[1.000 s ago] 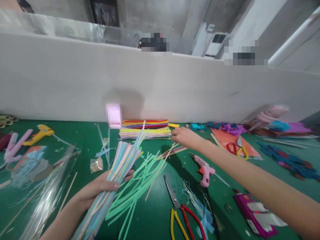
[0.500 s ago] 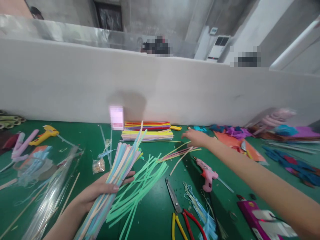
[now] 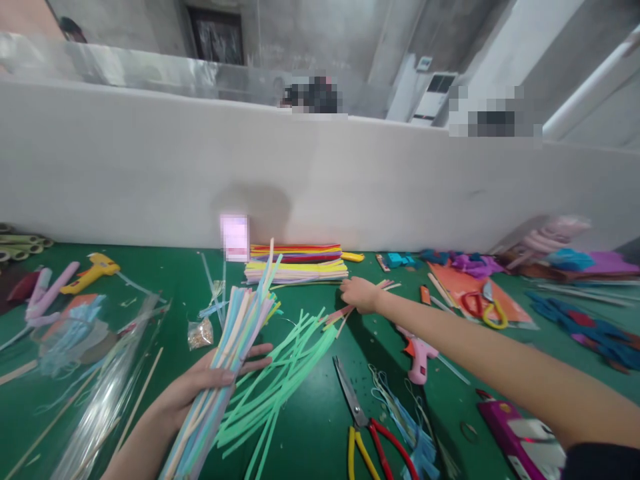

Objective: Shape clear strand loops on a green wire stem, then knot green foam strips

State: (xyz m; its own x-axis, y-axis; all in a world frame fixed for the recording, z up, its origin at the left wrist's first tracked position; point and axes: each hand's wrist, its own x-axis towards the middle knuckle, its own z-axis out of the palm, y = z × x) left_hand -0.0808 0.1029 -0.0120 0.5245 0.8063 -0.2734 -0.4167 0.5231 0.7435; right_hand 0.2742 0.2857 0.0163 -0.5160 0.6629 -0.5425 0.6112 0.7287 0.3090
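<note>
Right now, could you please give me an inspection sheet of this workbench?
Surface: green table, largely covered by craft materials.
Job's things: pastel strip bundle; loose strips; green strips; coloured stack.
Clutter: scissors, pink glue gun, yellow glue gun, felt pieces, clear wrapping.
Hands: left hand grips the pastel strip bundle; right hand closed over the loose strips.
Cables: nothing seen clearly.
Surroundings: white partition behind; concrete room beyond.

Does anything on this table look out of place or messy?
The mint green strips lie splayed and crossed on the green mat, unlike the neat stack by the wall and the pastel bundle gripped in the left hand. A few loose strips scatter under the right hand.
</note>
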